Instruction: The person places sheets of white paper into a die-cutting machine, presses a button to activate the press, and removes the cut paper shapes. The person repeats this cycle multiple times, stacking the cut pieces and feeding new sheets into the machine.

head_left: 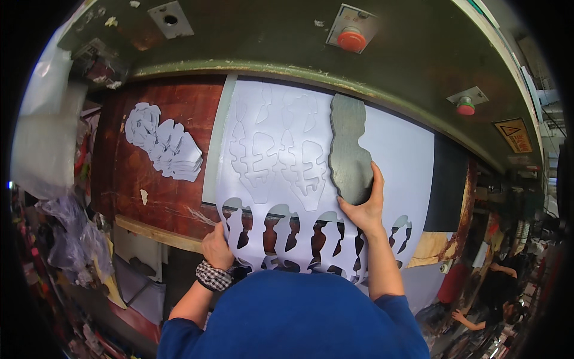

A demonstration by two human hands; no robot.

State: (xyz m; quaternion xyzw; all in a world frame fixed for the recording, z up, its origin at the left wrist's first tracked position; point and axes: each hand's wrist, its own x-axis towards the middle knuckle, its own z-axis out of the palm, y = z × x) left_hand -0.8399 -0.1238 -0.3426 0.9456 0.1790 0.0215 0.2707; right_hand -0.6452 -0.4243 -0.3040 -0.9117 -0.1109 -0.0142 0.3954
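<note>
Several shapes are already cut from the near edge of the white sheet [382,149], and impressed outlines show farther in; its right part is uncut. The right hand [363,206] grips the dark cutting die [348,149], which lies on the sheet. The left hand [216,246] pinches the sheet's near edge. Cut pieces [164,143] are piled on the brown surface [119,173].

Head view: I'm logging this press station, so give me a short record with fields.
left hand: left hand grips the near edge of the white sheet
right hand: right hand holds the dark cutting die on the sheet
sheet: cut-out holes along near edge, pressed outlines further in
cut pieces: white stack on the brown board, left
press: red buttons above
</note>
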